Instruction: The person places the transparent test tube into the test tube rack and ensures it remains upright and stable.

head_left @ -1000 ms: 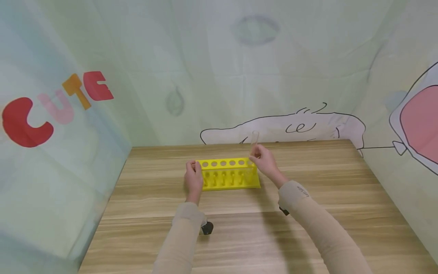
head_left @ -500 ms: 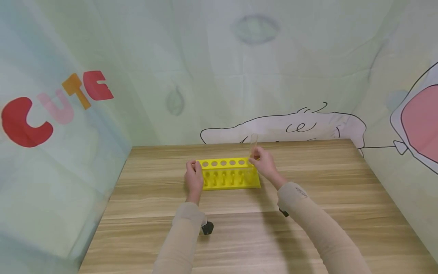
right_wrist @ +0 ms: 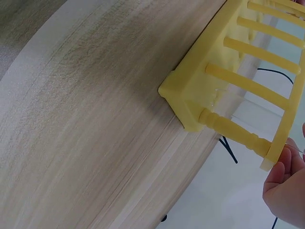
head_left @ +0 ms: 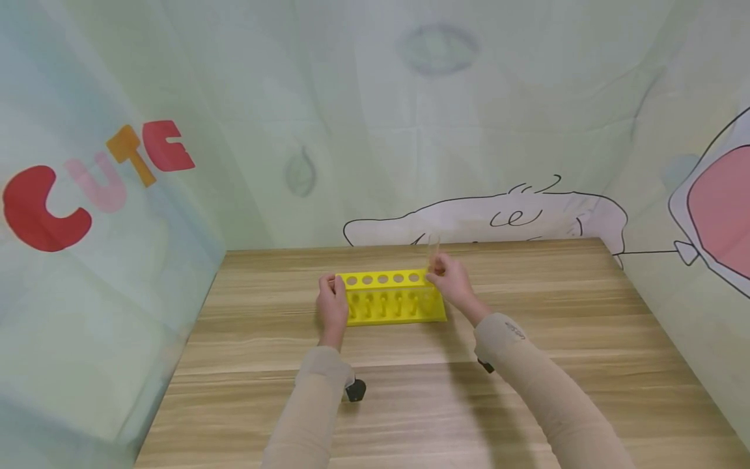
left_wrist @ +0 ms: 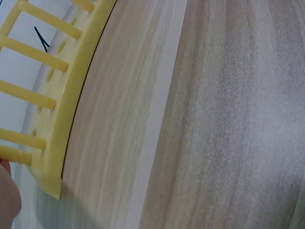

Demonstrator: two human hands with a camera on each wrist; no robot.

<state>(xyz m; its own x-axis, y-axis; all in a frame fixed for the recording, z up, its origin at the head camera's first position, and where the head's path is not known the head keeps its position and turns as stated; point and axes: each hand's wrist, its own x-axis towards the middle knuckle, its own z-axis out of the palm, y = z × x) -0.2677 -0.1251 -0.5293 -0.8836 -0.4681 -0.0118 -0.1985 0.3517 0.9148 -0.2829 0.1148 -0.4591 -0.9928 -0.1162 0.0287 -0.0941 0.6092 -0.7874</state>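
A yellow test tube rack [head_left: 383,312] with a row of holes along its top stands on the wooden table. My left hand [head_left: 333,303] grips the rack's left end; in the left wrist view only part of that hand [left_wrist: 8,198] shows beside the end post. At the opposite end my right hand [head_left: 452,280] pinches a clear test tube [head_left: 433,243] whose upper part sticks up above the fingers. The tube passes through the rightmost hole. In the right wrist view its lower part [right_wrist: 248,110] shows between the top bar and the base, behind the pegs.
The wood-grain table [head_left: 398,404] spreads around the rack on every side. A printed fabric backdrop [head_left: 281,130] rises behind the table's back edge and along both sides. Black wrist cameras [head_left: 355,390] sit under the cuffs.
My right hand has lowered the test tube a little through the rightmost hole, so its top now stands lower. The left hand and the rack have kept their places.
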